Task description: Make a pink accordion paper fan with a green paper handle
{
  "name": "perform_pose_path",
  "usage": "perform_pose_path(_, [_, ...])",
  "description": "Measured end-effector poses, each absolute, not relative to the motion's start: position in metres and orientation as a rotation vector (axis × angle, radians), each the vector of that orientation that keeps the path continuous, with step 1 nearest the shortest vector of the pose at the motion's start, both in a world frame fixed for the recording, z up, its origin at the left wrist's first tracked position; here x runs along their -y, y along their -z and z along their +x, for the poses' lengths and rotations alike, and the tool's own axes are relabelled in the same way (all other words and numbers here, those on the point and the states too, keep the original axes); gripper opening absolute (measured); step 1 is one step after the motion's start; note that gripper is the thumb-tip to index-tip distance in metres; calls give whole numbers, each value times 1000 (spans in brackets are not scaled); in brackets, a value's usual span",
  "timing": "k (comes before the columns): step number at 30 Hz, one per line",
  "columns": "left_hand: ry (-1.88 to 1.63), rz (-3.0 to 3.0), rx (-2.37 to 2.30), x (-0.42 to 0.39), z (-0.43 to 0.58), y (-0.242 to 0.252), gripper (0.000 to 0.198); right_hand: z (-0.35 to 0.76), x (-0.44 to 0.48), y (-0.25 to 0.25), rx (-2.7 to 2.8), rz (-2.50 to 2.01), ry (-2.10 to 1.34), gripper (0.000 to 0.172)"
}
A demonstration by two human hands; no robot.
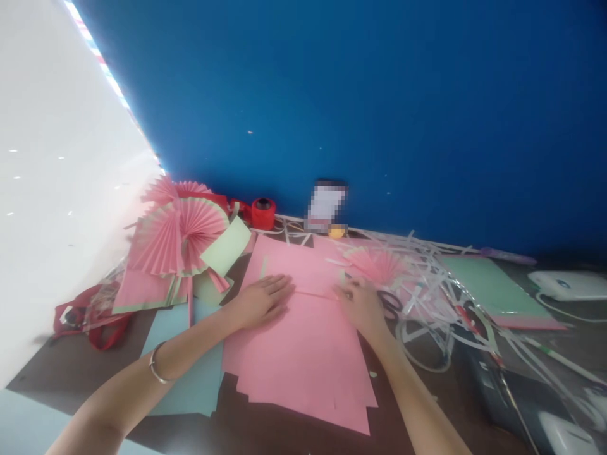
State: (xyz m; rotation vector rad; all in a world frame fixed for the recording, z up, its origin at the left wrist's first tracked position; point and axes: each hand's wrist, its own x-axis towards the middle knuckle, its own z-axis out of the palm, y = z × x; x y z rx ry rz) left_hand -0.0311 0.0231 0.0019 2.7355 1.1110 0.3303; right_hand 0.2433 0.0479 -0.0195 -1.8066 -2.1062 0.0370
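Several sheets of pink paper (303, 354) lie stacked unevenly in front of me, and a narrow crease or edge runs across the upper sheet between my hands. My left hand (265, 300) rests flat on the left side of the paper, fingers stretched out. At the right side of that line, my right hand (363, 306) has its fingers curled and pinched on the edge of the pink paper; its fingertips are partly hidden. Dark-handled scissors (389, 304) lie just beyond my right hand. Pale blue sheets (190, 360) lie under my left forearm.
Pleated pink paper fans (183, 234) are heaped at the left, near a red tape roll (263, 213). A phone-like object (326, 205) leans on the blue wall (379, 114). White paper strips (427, 284) tangle at the right beside a green paper pack (493, 287).
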Motion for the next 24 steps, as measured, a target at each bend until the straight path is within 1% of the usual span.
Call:
perform_pose_path(6, [-384,2718,-1108,-24,-32,0,49,243,-42,18,2140,-1797,89,37])
perform_pose_path(11, [-384,2710,-1117,-23,-31,1,49,250,-39,15,2150,-1758,164,27])
perform_pose_path(16, [-434,2716,-1114,-22,-31,0,48,247,-33,11,2207,-1636,232,23])
perform_pose_path(20, [-456,2723,-1115,-20,-30,-2,45,218,-16,6,2291,-1413,288,30])
perform_pose_path(24, [-453,2726,-1118,-20,-29,-1,45,184,-1,6,2462,-1305,169,47])
